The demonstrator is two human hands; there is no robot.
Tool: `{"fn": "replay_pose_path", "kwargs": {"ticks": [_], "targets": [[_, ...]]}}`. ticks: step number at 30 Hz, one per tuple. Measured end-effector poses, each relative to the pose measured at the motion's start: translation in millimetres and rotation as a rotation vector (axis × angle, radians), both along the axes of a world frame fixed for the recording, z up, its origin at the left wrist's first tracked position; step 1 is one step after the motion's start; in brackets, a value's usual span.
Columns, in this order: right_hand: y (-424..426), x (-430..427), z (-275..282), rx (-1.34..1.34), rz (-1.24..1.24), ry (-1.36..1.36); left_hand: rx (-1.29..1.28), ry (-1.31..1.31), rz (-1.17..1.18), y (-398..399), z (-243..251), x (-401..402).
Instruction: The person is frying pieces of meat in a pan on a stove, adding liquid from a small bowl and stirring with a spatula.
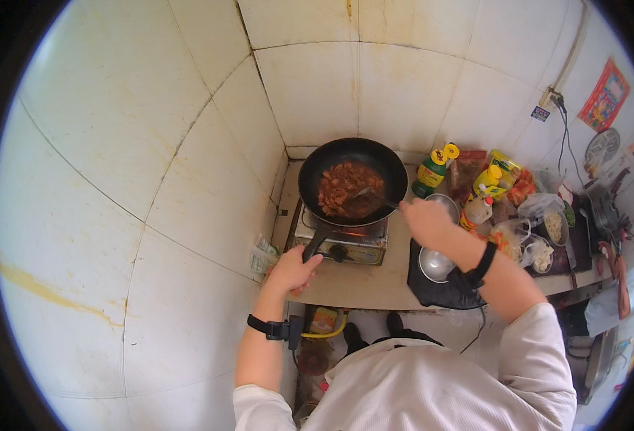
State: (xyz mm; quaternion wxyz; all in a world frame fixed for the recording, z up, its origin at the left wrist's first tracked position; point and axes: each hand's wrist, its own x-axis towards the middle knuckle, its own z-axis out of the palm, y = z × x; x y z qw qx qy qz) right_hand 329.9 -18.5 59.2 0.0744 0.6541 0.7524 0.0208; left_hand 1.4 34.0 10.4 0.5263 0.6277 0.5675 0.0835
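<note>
My left hand (294, 271) is closed around the black handle (315, 245) of a frying pan (309, 183). The pan sits tilted over a gas stove (341, 250), where an orange flame glows below its near rim. Inside are small chunks of food in reddish-brown sauce (344, 186), perhaps meat. My right hand (429, 222) grips a metal cooking utensil (386, 201) by its handle. Its working end rests among the chunks, partly covered by sauce, so I cannot tell a spoon from a spatula. Beside that hand stands a metal bowl (443, 206), partly hidden.
Right of the stove are a green bottle with a yellow cap (429, 175), a red-capped bottle (477, 211) and several plastic bags (543, 207). Another metal bowl (435, 265) sits on a black mat (441, 296). Tiled walls close in left and behind. Another person (618, 296) is at far right.
</note>
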Motion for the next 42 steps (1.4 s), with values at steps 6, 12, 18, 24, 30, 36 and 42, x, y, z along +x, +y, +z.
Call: {"fn": "replay_pose_path", "kwargs": {"ticks": [6, 12, 18, 24, 30, 36, 42], "targets": [[-3.6, 0.9, 77.0, -0.030, -0.046, 0.149, 0.205, -0.011, -0.052, -13.3, -23.6, 6.3], [27.2, -10.5, 18.2, -0.040, 0.032, 0.047, 0.193, -0.026, -0.039, -13.8, -14.7, 17.1], [60.7, -16.0, 18.9, 0.125, -0.120, 0.218, 0.136, 0.049, -0.022, -17.1, -10.4, 11.5], [69.2, -37.1, 17.7, 0.033, 0.065, 0.168, 0.099, 0.036, -0.011, -18.1, -7.7, 16.7], [29.7, -28.8, 72.9, -0.013, 0.187, 0.133, 0.110, 0.021, 0.021, -20.7, -8.8, 13.2], [42.3, -49.2, 61.3, -0.027, 0.160, 0.126, 0.133, -0.018, -0.004, -16.5, -11.7, 21.2], [85.3, -3.6, 58.7, 0.134, -0.152, 0.199, 0.181, 0.032, 0.002, -17.6, -26.7, 7.5]]}}
